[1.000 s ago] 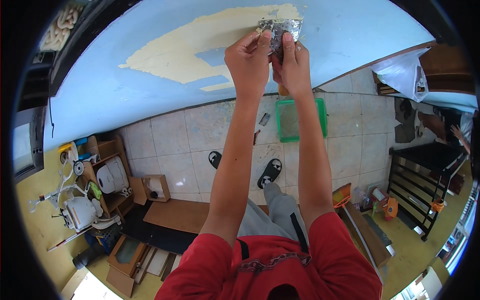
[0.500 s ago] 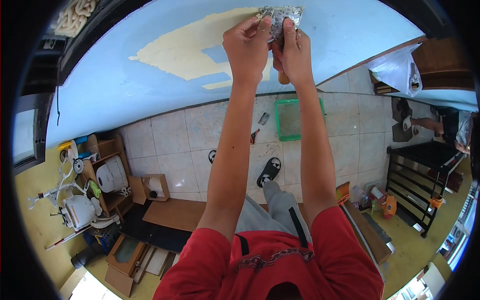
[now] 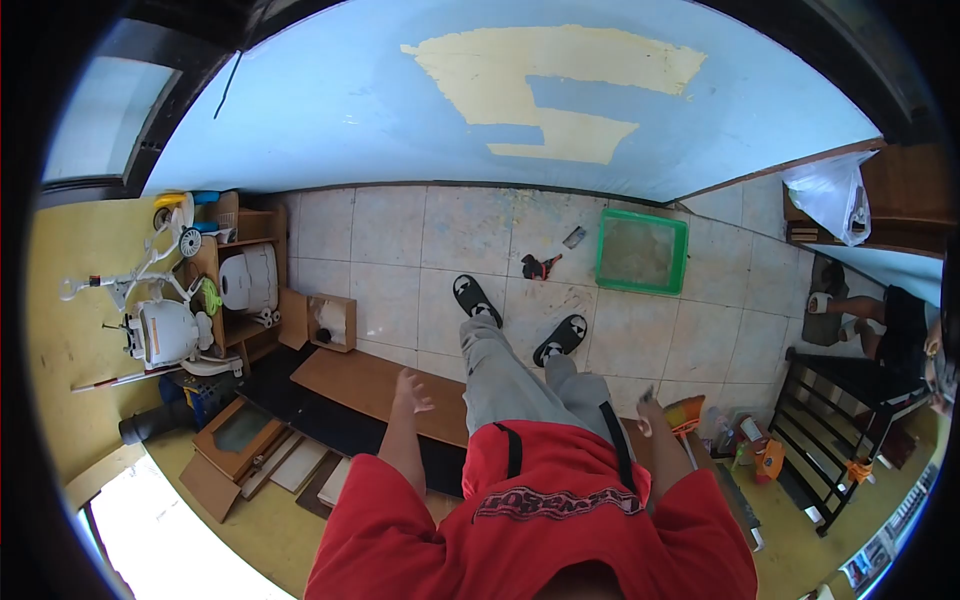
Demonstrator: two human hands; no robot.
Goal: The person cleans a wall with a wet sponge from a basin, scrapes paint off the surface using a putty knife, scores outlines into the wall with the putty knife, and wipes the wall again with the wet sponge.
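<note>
My left hand [image 3: 412,392] hangs low beside my left leg, above a brown board, with its fingers spread and nothing in them. Down by my right leg, my right hand [image 3: 652,412] is closed; a small grey end of what looks like the putty knife [image 3: 648,394] pokes out past the fingers, and its handle is hidden. Ahead stands a light blue wall [image 3: 330,110] with a large bare cream patch [image 3: 495,85], jagged along its edges.
A green tray [image 3: 684,255] lies on the tiled floor, near a red-and-black tool [image 3: 540,267] and a small grey plate [image 3: 574,237]. Boards [image 3: 375,390] and a wooden shelf [image 3: 235,335] stand left. At right are a black rack [image 3: 835,420] and another person's leg [image 3: 850,308].
Both hands have come down from the wall to my sides, and the left has let go of the putty knife. My view has turned, bringing the whole cream patch into sight.
</note>
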